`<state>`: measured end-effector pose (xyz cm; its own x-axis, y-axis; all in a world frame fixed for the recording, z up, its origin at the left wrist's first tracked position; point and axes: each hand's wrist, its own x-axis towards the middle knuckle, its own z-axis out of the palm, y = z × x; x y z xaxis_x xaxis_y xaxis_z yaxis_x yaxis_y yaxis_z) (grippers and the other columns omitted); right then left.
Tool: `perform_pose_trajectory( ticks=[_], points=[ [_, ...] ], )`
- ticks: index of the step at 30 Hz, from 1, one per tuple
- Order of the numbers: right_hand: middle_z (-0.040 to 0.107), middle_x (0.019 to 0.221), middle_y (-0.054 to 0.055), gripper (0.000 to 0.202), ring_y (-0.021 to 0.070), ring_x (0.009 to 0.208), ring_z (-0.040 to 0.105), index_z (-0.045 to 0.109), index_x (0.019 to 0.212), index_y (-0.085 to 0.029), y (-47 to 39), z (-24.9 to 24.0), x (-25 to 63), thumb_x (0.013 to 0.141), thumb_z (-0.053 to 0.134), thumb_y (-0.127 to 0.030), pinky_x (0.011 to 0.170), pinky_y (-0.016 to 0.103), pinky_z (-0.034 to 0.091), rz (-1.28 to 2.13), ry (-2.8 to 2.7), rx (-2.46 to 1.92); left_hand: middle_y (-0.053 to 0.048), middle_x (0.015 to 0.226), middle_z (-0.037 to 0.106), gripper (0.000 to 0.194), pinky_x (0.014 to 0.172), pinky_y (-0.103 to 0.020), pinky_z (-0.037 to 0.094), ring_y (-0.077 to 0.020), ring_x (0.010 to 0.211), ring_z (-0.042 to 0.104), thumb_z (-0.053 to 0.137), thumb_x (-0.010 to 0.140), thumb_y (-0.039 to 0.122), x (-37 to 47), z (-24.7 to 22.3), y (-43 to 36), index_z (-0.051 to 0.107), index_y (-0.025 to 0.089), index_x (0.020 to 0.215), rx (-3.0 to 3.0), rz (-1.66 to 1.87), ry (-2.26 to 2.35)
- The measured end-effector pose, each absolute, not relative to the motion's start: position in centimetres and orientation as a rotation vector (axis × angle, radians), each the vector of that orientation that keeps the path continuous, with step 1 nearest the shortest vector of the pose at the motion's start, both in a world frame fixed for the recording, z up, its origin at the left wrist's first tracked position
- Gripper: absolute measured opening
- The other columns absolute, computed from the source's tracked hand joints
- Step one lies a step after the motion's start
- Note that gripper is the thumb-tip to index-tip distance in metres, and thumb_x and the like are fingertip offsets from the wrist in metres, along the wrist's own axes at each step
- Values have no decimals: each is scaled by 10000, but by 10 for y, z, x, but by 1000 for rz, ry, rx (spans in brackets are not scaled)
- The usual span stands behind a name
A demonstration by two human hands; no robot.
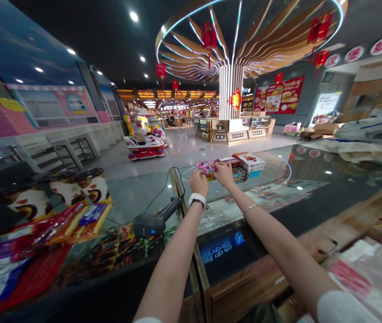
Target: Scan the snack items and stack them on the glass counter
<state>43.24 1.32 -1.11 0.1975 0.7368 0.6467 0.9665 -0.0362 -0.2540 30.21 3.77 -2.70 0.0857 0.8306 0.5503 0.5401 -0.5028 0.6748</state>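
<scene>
Your L hand [198, 183] and R hand [224, 174] appear to touch the small pink printed box [205, 167], at the L end of a cluster of colourful cardboard boxes [249, 161] on the glass-topped bench [133, 190]; whether the grip is clenched, I can't tell. If your R hand pushes sideways, neighbouring boxes may slide, b/c the glass looks smooth. Also pls watch your L forearm [177, 258]: it is near the black plastic handheld scanner [152, 223], so a low pull-back might knock it.
</scene>
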Motion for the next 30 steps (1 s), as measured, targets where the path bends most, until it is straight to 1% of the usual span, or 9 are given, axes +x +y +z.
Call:
perform_pose_trajectory(
  ticks=[4,10,15,17,19,22,26,28,30],
  points=[
    [751,1044,90,281,256,1205,578,682,1073,-220,11,-12,433,848,547,-119,1206,546,151,-483,-1607,-1845,-95,1270,690,273,1130,-466,402,-254,1261,579,489,861,96,299,-36,43,705,188,1001,2121,1382,1329],
    [762,1014,101,292,274,1140,591,695,1086,-211,7,-16,430,872,524,-112,1198,549,185,-560,-1592,-1945,-102,1312,670,323,1111,-463,421,-271,1256,582,503,813,42,301,-39,41,719,178,1010,2177,1282,1334],
    [757,1028,118,270,298,1176,557,699,1090,-207,9,-23,428,896,523,-145,1190,581,198,-610,-1608,-1964,-114,1305,670,325,1089,-486,433,-278,1219,597,497,822,46,300,-39,39,725,178,1012,2205,1247,1345],
    [744,1075,125,278,303,1178,548,697,1101,-204,9,-24,427,892,523,-143,1187,588,208,-612,-1618,-1951,-112,1317,664,332,1090,-479,435,-269,1225,595,489,823,42,300,-41,40,727,185,1006,2215,1243,1335],
    [710,1177,140,307,305,1187,540,694,1120,-187,8,-25,427,888,503,-124,1189,586,214,-610,-1633,-1928,-106,1318,663,342,1097,-468,436,-258,1239,589,486,816,37,299,-43,42,725,190,1007,2236,1243,1305],
    [650,1305,150,383,308,1242,514,667,1203,-168,4,-24,428,875,482,-99,1200,576,200,-601,-1707,-1857,-104,1314,663,365,1105,-471,436,-253,1256,578,482,798,24,300,-46,46,711,186,1031,2275,1250,1242],
    [639,1340,144,481,298,1267,521,608,1322,-160,-3,-26,432,867,470,-89,1220,560,166,-519,-1828,-1816,-103,1235,691,423,1092,-474,451,-248,1207,601,479,773,3,299,-48,50,673,189,1100,2275,1253,1224],
    [621,1378,139,518,299,1296,513,585,1359,-156,-5,-27,434,861,461,-83,1225,573,146,-459,-1842,-1836,-102,1169,707,439,1078,-467,463,-249,1188,612,474,774,2,299,-48,52,657,189,1127,2258,1236,1244],
    [591,1427,124,548,307,1341,486,566,1386,-168,-7,-29,436,857,456,-80,1223,596,134,-427,-1843,-1855,-114,1158,706,448,1074,-466,465,-257,1192,611,471,775,1,299,-47,52,645,178,1147,2258,1207,1254]
  ],
)
